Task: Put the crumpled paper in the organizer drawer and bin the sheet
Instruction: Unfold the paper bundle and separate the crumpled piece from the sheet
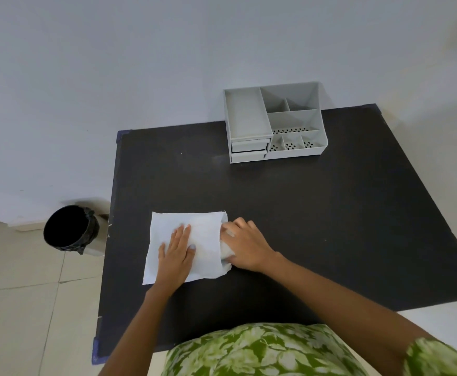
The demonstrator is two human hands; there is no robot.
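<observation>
Hands meet on a flat white paper sheet [184,244] lying near the front of a black square tabletop [303,213]. The left hand [175,260] lies flat, fingers spread, pinning the sheet and gripping nothing. The right hand [245,246], at the sheet's 3 o'clock edge, curls over a small white crumpled paper wad [227,253]; whether the fingers have closed on it cannot be told. A grey plastic desk organizer [275,123], with open compartments and two small shut drawers [248,151] at its lower left, stands well apart at 1 o'clock from the sheet, against the wall. A round bin with a black liner [71,229] sits on the tiled floor at 9 o'clock, just off the table's edge. The step in hand appears to be collecting the wad. Next, one drawer likely needs pulling open before the wad goes in; the sheet then goes to the bin.
</observation>
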